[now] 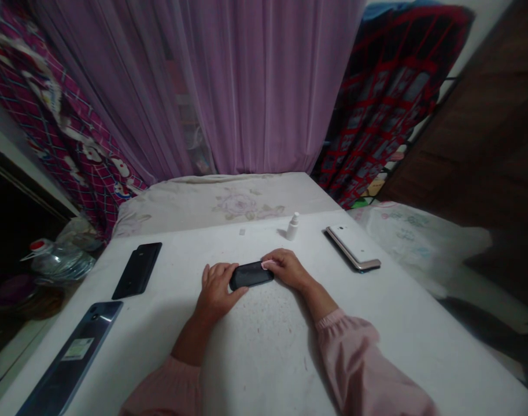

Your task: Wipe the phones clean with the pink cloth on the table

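Between the two hands, flat against the white tabletop (264,361), lies a dark phone (250,276), a long slab with rounded corners, its upper face nearly black and its near edge a lighter grey. The left hand (217,287) grips its left end, thumb along the near edge and fingers at the far one. The right hand (286,267), closed on a small pink cloth (270,264), presses it to the phone's right end. Well to the left of the grip, a blue phone (64,370) bears a pale label (78,349), its print too small to read; well to the right, a white phone (349,241) shows faint marks on its upper face, likewise unreadable
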A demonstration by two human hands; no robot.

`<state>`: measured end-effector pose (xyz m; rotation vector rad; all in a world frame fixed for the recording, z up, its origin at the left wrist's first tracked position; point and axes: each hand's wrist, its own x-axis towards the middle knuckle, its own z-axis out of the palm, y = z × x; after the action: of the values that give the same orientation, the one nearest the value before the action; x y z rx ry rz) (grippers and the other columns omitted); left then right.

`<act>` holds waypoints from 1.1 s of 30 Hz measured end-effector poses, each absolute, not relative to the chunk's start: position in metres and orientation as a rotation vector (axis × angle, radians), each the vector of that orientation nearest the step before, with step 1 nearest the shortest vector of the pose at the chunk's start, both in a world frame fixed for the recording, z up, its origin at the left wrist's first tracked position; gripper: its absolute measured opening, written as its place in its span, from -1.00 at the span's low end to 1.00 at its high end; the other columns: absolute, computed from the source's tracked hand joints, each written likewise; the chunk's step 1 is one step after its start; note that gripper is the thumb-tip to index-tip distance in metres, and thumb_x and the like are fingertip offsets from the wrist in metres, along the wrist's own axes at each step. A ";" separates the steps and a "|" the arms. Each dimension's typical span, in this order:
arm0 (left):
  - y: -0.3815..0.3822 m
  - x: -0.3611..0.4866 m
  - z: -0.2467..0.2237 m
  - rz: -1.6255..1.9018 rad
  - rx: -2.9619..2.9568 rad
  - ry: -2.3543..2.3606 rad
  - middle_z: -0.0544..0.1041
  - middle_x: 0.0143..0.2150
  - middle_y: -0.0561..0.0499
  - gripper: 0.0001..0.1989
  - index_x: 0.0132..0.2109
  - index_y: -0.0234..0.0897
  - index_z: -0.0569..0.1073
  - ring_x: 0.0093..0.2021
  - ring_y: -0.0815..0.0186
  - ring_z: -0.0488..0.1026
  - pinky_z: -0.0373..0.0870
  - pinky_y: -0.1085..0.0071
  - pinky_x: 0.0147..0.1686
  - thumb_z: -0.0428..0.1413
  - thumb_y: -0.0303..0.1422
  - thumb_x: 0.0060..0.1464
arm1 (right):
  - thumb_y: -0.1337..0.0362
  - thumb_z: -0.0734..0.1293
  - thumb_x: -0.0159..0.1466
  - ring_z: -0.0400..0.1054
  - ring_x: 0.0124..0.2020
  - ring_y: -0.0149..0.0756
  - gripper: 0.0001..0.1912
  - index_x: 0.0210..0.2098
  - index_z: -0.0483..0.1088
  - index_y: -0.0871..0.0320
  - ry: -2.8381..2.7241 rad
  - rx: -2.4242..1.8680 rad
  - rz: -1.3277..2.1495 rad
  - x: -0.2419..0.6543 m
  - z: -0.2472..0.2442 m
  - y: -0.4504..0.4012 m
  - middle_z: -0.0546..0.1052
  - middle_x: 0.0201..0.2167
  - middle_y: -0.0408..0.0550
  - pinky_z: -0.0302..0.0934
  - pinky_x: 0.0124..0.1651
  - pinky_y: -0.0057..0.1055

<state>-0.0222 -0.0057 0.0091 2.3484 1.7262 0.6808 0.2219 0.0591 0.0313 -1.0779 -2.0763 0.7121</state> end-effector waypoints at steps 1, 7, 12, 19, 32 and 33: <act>-0.006 -0.022 0.009 0.681 2.347 1.724 0.44 0.05 -0.09 -0.47 0.17 -0.14 0.34 0.13 0.05 0.34 -0.12 -0.15 0.28 0.17 -0.16 0.06 | 0.25 0.34 0.24 0.45 -0.33 -0.30 -0.86 -0.38 0.56 0.08 -2.075 -1.120 0.677 0.219 0.032 0.059 0.61 -0.41 -0.11 0.24 -0.17 -0.39; -0.007 -0.021 0.011 0.672 2.339 1.737 0.44 0.05 -0.08 -0.48 0.17 -0.14 0.34 0.13 0.04 0.33 -0.13 -0.15 0.29 0.17 -0.16 0.06 | 0.24 0.33 0.27 0.42 -0.34 -0.29 -0.85 -0.34 0.56 0.08 -2.093 -1.220 0.523 0.211 0.031 0.060 0.60 -0.41 -0.10 0.19 -0.15 -0.36; -0.006 -0.020 0.011 0.665 2.356 1.756 0.45 0.04 -0.10 -0.47 0.16 -0.15 0.36 0.12 0.03 0.34 -0.09 -0.14 0.28 0.18 -0.16 0.05 | 0.29 0.35 0.23 0.46 -0.23 -0.28 -0.88 -0.36 0.56 0.09 -2.114 -1.062 0.749 0.226 0.031 0.058 0.61 -0.30 -0.07 0.24 -0.07 -0.34; -0.007 -0.021 0.013 0.671 2.347 1.739 0.44 0.04 -0.09 -0.48 0.17 -0.12 0.34 0.13 0.05 0.34 -0.11 -0.14 0.28 0.17 -0.15 0.07 | 0.26 0.46 0.13 0.39 0.06 -0.18 -0.96 -0.40 0.57 0.07 -2.179 -0.934 0.990 0.246 0.035 0.052 0.52 0.05 -0.02 0.21 0.11 -0.23; -0.007 -0.023 0.014 0.672 2.329 1.683 0.42 0.05 -0.06 -0.47 0.19 -0.10 0.33 0.14 0.05 0.31 -0.16 -0.16 0.29 0.17 -0.16 0.07 | 0.24 0.32 0.27 0.41 -0.33 -0.30 -0.85 -0.34 0.55 0.09 -2.111 -1.187 0.600 0.214 0.029 0.059 0.59 -0.41 -0.11 0.19 -0.15 -0.38; -0.007 -0.023 0.013 0.668 2.333 1.686 0.42 0.05 -0.06 -0.47 0.19 -0.10 0.34 0.15 0.05 0.30 -0.16 -0.16 0.29 0.17 -0.16 0.07 | 0.24 0.32 0.27 0.41 -0.33 -0.30 -0.85 -0.33 0.54 0.09 -2.109 -1.206 0.578 0.212 0.029 0.059 0.59 -0.41 -0.11 0.19 -0.15 -0.37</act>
<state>-0.0225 -0.0073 0.0135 2.3331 1.6855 0.6679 0.2123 0.0587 0.0293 -1.2058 -2.1094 0.5781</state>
